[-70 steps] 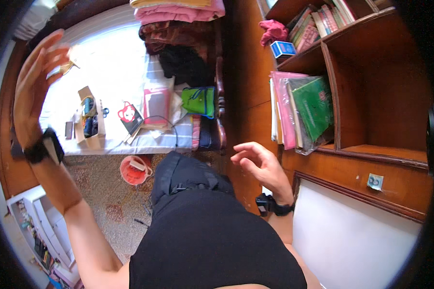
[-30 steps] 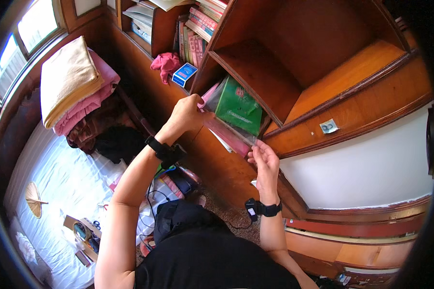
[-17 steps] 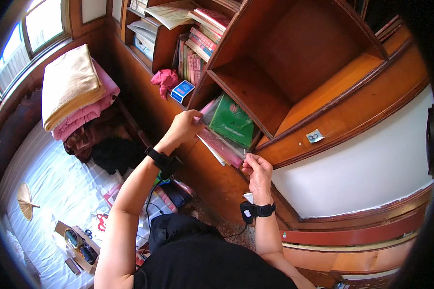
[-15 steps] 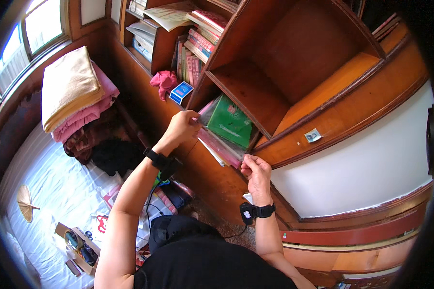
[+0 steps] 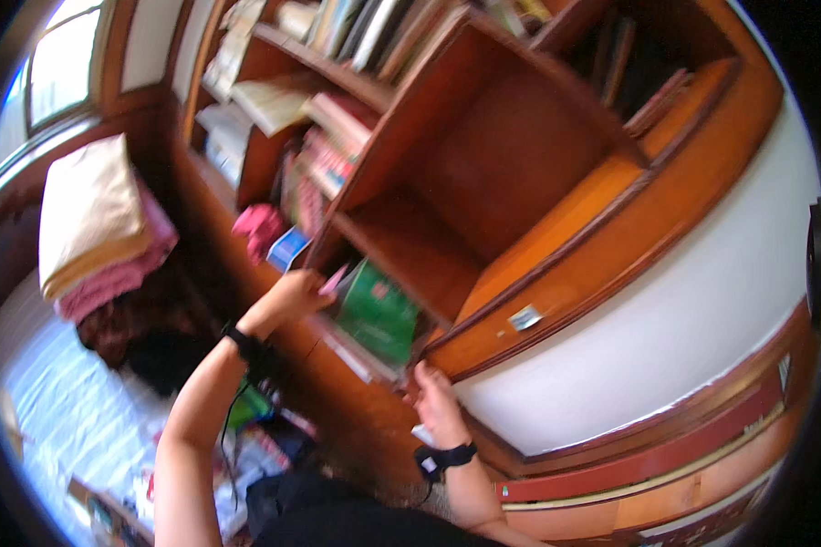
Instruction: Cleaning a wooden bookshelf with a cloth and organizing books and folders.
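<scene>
The left hand [image 5: 294, 296] is raised to the front edge of a low compartment of the wooden bookshelf [image 5: 556, 228], its fingers curled at the top corner of a stack of flat folders, where a pink folder [image 5: 334, 278] sticks out; motion blur hides whether the fingers pinch it or only press against it. Just right of it a green folder [image 5: 379, 314] leans in the same compartment, tilted, its lower end reaching the shelf's front lip. The right hand [image 5: 438, 406] is lower, fingers spread loosely against the shelf edge just below the green folder's bottom corner, gripping nothing that can be made out. The compartment behind and to the right of the folders is open bare wood. To the left, a blue box [image 5: 287, 248] and a pink cloth [image 5: 257, 228] fill the neighbouring compartment, close to the left hand. Further left, well apart, folded blankets [image 5: 96, 219] are stacked on the bed [image 5: 55, 410].
</scene>
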`<state>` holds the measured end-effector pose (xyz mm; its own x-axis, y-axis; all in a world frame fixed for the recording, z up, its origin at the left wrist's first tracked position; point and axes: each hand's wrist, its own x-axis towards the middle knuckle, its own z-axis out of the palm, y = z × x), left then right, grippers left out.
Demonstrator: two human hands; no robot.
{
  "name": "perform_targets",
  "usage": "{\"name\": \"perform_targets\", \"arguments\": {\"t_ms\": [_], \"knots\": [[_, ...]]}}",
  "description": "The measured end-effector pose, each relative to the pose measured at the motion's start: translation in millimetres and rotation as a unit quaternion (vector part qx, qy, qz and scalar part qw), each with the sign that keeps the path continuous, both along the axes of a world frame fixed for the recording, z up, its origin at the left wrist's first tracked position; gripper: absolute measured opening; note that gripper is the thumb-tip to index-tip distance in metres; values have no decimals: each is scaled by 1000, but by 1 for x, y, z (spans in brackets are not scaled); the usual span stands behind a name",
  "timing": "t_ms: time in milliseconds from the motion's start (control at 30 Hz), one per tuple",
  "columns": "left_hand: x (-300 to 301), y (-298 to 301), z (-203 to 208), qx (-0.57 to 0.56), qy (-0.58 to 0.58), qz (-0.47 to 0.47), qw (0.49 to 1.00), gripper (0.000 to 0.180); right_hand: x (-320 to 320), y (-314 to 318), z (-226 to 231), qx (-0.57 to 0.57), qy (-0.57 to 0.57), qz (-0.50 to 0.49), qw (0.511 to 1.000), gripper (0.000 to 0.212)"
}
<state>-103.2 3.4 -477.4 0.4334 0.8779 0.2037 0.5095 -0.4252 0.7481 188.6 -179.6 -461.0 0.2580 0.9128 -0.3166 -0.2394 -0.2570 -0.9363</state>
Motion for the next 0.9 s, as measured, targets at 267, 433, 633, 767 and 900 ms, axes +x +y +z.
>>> {"name": "perform_targets", "arguments": {"t_ms": [267,433,633,767,900], "knots": [[27,8,23,-198,-18,-34,979,62,-12,5,3,6,-68,95,993,33],[57,37,-34,-64,-74,48,994,53,4,22,-3,11,-196,85,977,30],[39,-9,61,-292,-99,-26,951,62,-2,15,20,18,-198,103,975,25],[37,-48,31,-343,-228,-4,912,80,-4,8,23,-55,-27,75,995,29],[38,-98,51,-305,-243,15,920,62,11,-2,8,-82,87,94,988,37]]}}
